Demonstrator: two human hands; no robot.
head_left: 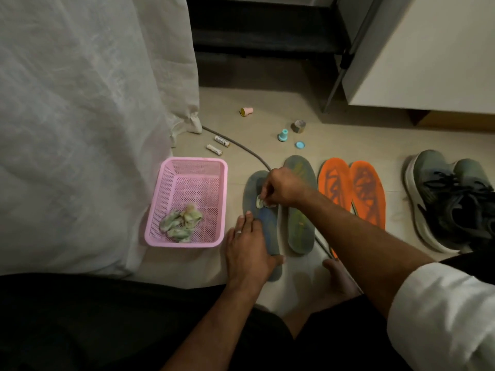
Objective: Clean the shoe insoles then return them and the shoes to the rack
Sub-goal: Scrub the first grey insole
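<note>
Seated on a tiled floor, a person presses the left hand (247,243), fingers flat, on the heel half of a grey-blue insole (255,188). Fingers of the right hand (281,190) pinch what looks like a small wipe (260,202) against that insole. Its mate (300,207) lies just beside it, then two orange insoles (353,191) and dark sneakers (452,199). Crumpled wipes (180,223) sit in a pink basket (187,163) at left.
</note>
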